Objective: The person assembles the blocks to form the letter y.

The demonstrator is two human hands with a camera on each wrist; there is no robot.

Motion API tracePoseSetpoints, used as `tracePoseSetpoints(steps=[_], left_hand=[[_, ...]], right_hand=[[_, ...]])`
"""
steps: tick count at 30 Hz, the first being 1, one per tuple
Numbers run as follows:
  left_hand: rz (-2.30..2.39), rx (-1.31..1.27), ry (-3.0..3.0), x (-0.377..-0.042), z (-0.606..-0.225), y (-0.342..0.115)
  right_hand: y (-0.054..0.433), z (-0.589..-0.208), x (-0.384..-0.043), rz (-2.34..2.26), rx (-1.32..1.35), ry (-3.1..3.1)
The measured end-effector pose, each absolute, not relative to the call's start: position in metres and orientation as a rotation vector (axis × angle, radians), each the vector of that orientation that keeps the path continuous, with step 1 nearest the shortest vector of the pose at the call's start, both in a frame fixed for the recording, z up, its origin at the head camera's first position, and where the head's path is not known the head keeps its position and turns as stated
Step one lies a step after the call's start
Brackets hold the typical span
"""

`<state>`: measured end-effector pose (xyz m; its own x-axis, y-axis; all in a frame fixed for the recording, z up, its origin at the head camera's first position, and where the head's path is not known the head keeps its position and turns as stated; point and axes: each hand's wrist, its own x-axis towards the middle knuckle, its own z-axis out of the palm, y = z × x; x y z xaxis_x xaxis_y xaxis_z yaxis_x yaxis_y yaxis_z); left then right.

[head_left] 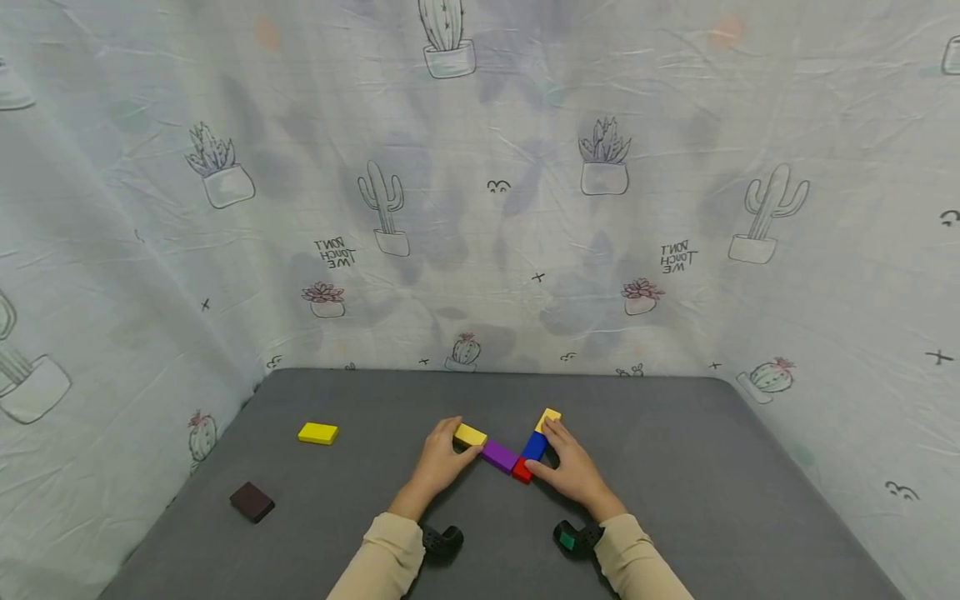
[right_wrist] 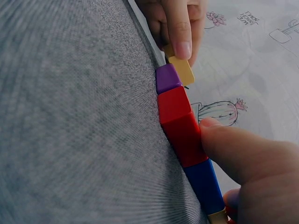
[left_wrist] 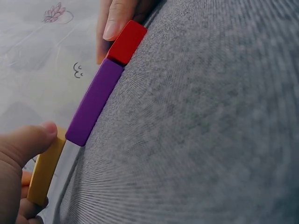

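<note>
Around the red block [head_left: 522, 470], which sits at the bend nearest the person, painted blocks lie on the grey desk [head_left: 697, 475] in an open V. The purple block [head_left: 499, 456] touches its left end, with the pale yellow block [head_left: 471, 435] further out on that side; whether those last two quite meet, I cannot tell. Beyond the red block to the right, the blue block [head_left: 535, 446] leads on to the end block [head_left: 552, 413], yellow as well.

The left hand [head_left: 438, 458] pinches the pale yellow block, thumb on one side and fingers on the other. The right hand [head_left: 573, 471] is spread, thumb against the red block and a finger reaching the end block; how hard it presses does not show.

The pieces look like smooth wood or plastic, so they are probably light, stiff and hard to damage. Their glossy faces may slide under a fingertip, and a push on one would likely skew its neighbours. A thumb-and-finger hold across the long sides, near the middle, should be steadiest; the red block's short length leaves less room for fingers.

Well left of the red block lie a bright yellow block [head_left: 318, 433] and, nearer the person, a dark brown block [head_left: 252, 502], both untouched.
</note>
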<state>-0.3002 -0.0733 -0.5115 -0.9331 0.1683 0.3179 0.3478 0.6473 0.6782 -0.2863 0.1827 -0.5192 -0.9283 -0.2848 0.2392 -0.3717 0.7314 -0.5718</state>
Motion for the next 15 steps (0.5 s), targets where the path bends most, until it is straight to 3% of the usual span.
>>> tracePoseSetpoints(steps=[15], left_hand=[[-1.119, -0.456, -2.672, -0.3044, -0.5127, -0.0722]], right_hand=[[0.1828, -0.5188, -0.2865, 0.970, 0.530, -2.795]])
